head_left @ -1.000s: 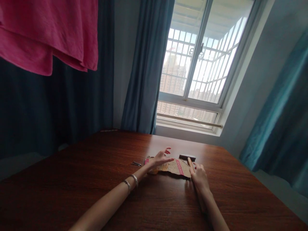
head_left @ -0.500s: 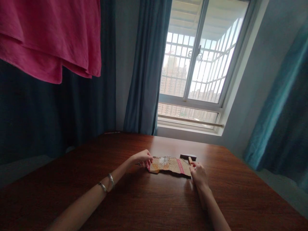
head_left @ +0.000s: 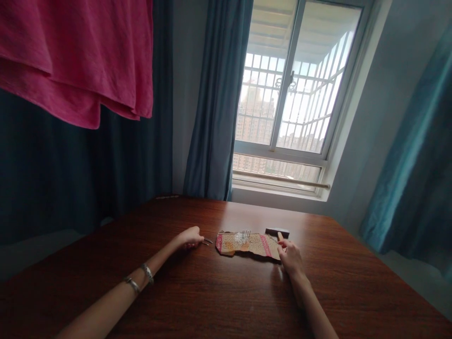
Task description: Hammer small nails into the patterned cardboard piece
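My left hand (head_left: 190, 237) is low over the table, left of the cardboard, with its fingers closed at the near ends of a few thin nails (head_left: 208, 241). Whether it has lifted any of them I cannot tell. My right hand (head_left: 291, 256) grips the wooden handle of a hammer (head_left: 277, 232), whose dark head rests beyond the cardboard's right end. Between my hands lies a torn piece of patterned cardboard (head_left: 229, 241), brown with pink bands. Several nails (head_left: 246, 234) stand upright in a row near its middle, beside a shiny clear patch.
The brown wooden table (head_left: 226, 296) extends around my hands. Behind it are a barred window (head_left: 282, 94) and blue curtains (head_left: 208, 117). A pink cloth (head_left: 88, 61) hangs at upper left. A thin pale item (head_left: 167, 197) lies at the table's far left edge.
My left hand has moved left, from the cardboard's left end to the loose nails on the table. My right hand stays on the hammer handle. The view has shifted slightly.
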`<move>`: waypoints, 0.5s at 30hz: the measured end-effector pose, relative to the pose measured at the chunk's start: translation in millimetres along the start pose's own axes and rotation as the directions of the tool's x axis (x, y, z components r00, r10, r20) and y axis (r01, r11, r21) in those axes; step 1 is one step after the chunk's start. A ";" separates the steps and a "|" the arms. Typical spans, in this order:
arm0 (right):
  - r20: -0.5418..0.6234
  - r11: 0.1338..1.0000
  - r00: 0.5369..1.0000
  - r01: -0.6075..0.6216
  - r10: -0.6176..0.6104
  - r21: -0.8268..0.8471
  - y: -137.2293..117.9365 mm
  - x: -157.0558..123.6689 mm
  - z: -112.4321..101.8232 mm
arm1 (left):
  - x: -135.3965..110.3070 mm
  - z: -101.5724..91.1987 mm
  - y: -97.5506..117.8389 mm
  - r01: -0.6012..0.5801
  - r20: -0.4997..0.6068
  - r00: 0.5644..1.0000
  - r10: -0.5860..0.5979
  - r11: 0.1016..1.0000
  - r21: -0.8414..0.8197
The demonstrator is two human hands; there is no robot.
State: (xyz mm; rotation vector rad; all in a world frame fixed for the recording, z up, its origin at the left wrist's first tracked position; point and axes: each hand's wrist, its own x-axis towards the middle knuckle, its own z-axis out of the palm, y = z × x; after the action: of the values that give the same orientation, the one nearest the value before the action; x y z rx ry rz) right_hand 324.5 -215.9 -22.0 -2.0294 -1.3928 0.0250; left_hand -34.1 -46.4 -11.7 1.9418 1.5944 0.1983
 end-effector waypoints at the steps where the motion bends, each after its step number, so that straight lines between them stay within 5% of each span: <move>1: 0.001 1.000 1.000 0.000 0.000 0.000 1.2 0.2 0.7 | 2.8 0.5 -1.2 0.017 0.014 1.000 -0.017 1.000 0.018; 15: 0.025 1.000 1.000 0.015 -0.015 0.000 7.4 2.0 7.3 | 1.4 -3.0 2.8 0.031 -0.025 0.999 -0.028 0.993 0.114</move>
State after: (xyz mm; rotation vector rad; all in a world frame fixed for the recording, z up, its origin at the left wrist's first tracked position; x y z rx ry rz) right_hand 328.7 -212.0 -30.8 -2.0253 -1.4231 0.0435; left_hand -32.8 -44.3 -8.2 2.0070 1.6820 0.1209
